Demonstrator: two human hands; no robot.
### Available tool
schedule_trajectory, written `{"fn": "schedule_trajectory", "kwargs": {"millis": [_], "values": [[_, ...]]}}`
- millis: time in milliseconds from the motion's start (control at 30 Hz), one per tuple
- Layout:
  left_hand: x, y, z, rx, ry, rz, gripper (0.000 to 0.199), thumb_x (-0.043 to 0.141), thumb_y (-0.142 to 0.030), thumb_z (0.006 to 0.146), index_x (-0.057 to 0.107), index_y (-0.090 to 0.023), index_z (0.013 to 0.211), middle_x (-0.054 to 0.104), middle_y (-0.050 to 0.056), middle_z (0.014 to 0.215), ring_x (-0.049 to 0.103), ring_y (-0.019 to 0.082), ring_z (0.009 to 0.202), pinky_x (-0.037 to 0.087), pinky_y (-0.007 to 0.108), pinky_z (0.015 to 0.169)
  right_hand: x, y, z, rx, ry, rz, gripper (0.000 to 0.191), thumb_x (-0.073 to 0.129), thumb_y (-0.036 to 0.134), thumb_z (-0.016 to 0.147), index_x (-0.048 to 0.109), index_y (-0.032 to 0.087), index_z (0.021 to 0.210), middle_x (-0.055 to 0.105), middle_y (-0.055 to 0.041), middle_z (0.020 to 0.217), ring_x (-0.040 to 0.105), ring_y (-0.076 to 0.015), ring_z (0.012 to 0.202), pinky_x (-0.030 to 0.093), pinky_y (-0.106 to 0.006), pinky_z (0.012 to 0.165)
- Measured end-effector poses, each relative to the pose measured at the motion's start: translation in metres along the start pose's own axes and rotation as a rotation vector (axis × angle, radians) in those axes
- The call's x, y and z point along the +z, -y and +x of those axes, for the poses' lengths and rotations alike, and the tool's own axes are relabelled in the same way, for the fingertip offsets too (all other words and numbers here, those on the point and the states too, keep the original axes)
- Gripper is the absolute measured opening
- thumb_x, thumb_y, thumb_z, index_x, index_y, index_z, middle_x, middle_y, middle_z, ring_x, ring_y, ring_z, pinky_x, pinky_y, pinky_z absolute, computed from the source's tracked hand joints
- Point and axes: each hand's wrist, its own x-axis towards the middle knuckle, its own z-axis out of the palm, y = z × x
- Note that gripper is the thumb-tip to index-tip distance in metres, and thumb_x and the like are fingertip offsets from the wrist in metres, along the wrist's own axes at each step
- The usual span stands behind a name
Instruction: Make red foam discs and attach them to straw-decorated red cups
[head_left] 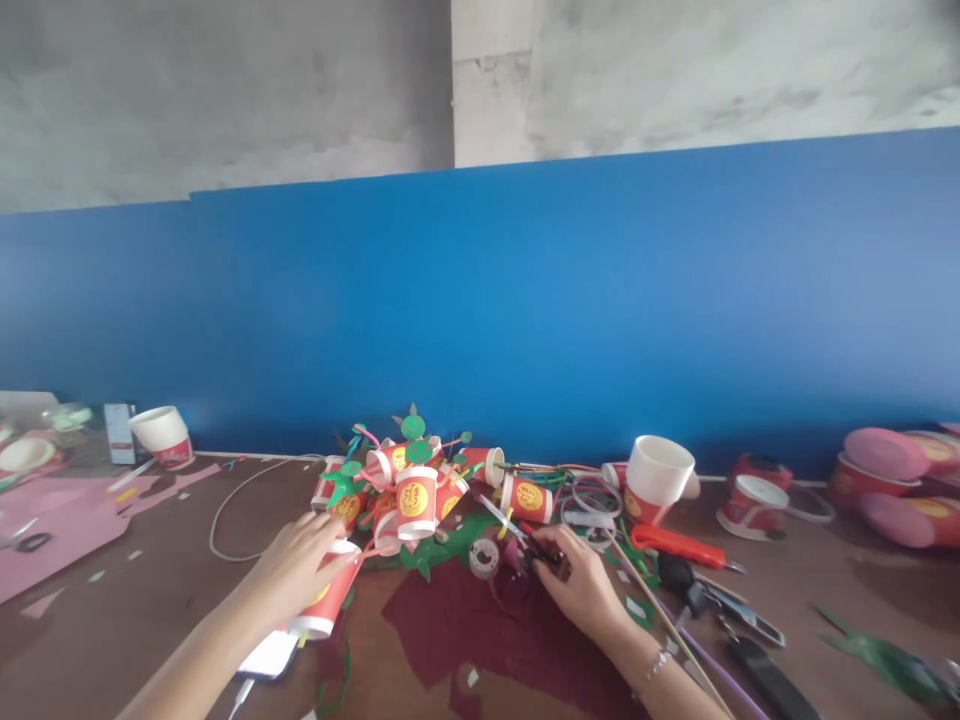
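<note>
My left hand (300, 560) reaches over a red paper cup (334, 590) with a yellow emblem, its fingers closed on the cup's upper part. The cup lies tilted, its white rim toward me. My right hand (577, 575) is closed around the dark handles of a pair of scissors (498, 514), the blades pointing up and left. Between the hands, a pile of small red paper cups (416, 503) carries green paper cutouts and coloured stems. A roll of tape (484, 558) stands by the scissors, close to dark red paper (480, 625) lying flat.
At right are stacked white cups (658, 462), a red-handled tool (679, 546), keys (742, 610), a wooden stick and pink-topped cups (885, 454). A phone (270, 652) with a cable lies under my left arm. Pink paper (67, 520) is at left; a blue panel (480, 320) stands behind.
</note>
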Motion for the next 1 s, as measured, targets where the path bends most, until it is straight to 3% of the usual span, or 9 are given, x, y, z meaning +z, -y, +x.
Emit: {"fn": "schedule_trajectory", "kwargs": {"millis": [100, 233, 400, 500, 600, 700, 833, 933, 1000], "values": [[0.015, 0.007, -0.005, 0.045, -0.073, -0.045, 0.019, 0.045, -0.031, 0.083, 0.063, -0.025, 0.084, 0.070, 0.006, 0.094, 0.062, 0.027, 0.090, 0.042, 0.036, 0.079, -0.006, 0.011, -0.003, -0.059, 0.136, 0.012, 0.023, 0.051, 0.014, 0.073, 0.061, 0.020, 0.092, 0.064, -0.0050, 0.089, 0.061, -0.0185, 0.080, 0.048, -0.027, 0.072], [0.006, 0.007, -0.006, 0.024, -0.039, -0.121, 0.020, 0.043, -0.030, 0.086, 0.063, -0.025, 0.082, 0.071, 0.003, 0.083, 0.064, 0.024, 0.080, 0.044, 0.033, 0.075, -0.009, 0.019, -0.004, -0.056, 0.277, -0.041, 0.024, 0.053, 0.013, 0.071, 0.062, 0.022, 0.091, 0.064, -0.0036, 0.091, 0.062, -0.0189, 0.082, 0.047, -0.028, 0.073], [-0.023, -0.023, -0.004, 0.044, -0.101, -0.246, 0.021, 0.048, -0.037, 0.087, 0.060, -0.024, 0.077, 0.066, 0.002, 0.079, 0.061, 0.022, 0.079, 0.045, 0.028, 0.071, -0.002, 0.008, 0.000, 0.031, 0.153, -0.137, 0.022, 0.051, 0.013, 0.072, 0.062, 0.021, 0.090, 0.065, -0.0047, 0.093, 0.062, -0.0207, 0.085, 0.047, -0.030, 0.075], [-0.025, -0.066, 0.000, 0.256, -0.205, -0.348, 0.018, 0.048, -0.031, 0.089, 0.059, -0.023, 0.078, 0.063, 0.002, 0.078, 0.058, 0.019, 0.078, 0.044, 0.028, 0.074, 0.001, -0.001, 0.002, 0.045, 0.051, -0.159, 0.022, 0.050, 0.013, 0.073, 0.064, 0.020, 0.088, 0.065, -0.0070, 0.093, 0.061, -0.0229, 0.089, 0.047, -0.033, 0.080], [-0.008, -0.116, 0.009, 0.542, -0.352, -0.403, 0.014, 0.049, -0.021, 0.090, 0.056, -0.020, 0.077, 0.054, -0.001, 0.067, 0.052, 0.016, 0.068, 0.042, 0.031, 0.075, 0.000, -0.003, 0.003, 0.019, -0.047, -0.130, 0.019, 0.050, 0.015, 0.075, 0.066, 0.019, 0.083, 0.066, -0.0091, 0.091, 0.059, -0.0257, 0.090, 0.046, -0.039, 0.083], [0.021, -0.157, 0.021, 0.648, -0.493, -0.464, 0.009, 0.051, -0.016, 0.089, 0.055, -0.020, 0.081, 0.055, 0.001, 0.072, 0.052, 0.017, 0.072, 0.041, 0.035, 0.081, -0.006, 0.004, 0.001, -0.017, -0.034, 0.112, 0.021, 0.050, 0.020, 0.079, 0.065, 0.019, 0.092, 0.065, -0.0101, 0.097, 0.058, -0.0262, 0.094, 0.045, -0.041, 0.087], [0.058, -0.186, 0.030, 0.554, -0.600, -0.557, 0.010, 0.052, -0.011, 0.087, 0.055, -0.020, 0.084, 0.056, 0.002, 0.079, 0.053, 0.020, 0.084, 0.036, 0.043, 0.093, -0.006, 0.024, -0.005, -0.003, 0.159, 0.579, 0.047, 0.059, 0.034, 0.078, 0.053, 0.020, 0.122, 0.058, -0.0097, 0.119, 0.052, -0.0273, 0.113, 0.041, -0.041, 0.098], [0.079, -0.191, 0.028, 0.479, -0.607, -0.634, 0.012, 0.051, -0.011, 0.087, 0.057, -0.022, 0.086, 0.055, 0.004, 0.088, 0.054, 0.021, 0.092, 0.037, 0.043, 0.095, 0.000, 0.036, -0.008, 0.152, 0.240, 0.735, 0.056, 0.070, 0.036, 0.074, 0.051, 0.024, 0.126, 0.059, -0.0077, 0.119, 0.051, -0.0262, 0.115, 0.038, -0.039, 0.101], [0.090, -0.191, 0.024, 0.420, -0.618, -0.693, 0.014, 0.053, -0.013, 0.086, 0.059, -0.024, 0.092, 0.053, 0.007, 0.106, 0.050, 0.024, 0.105, 0.039, 0.042, 0.094, 0.004, 0.039, -0.009, 0.228, 0.214, 0.831, 0.057, 0.074, 0.039, 0.071, 0.054, 0.024, 0.122, 0.060, -0.0078, 0.118, 0.052, -0.0268, 0.112, 0.040, -0.039, 0.098]]}}
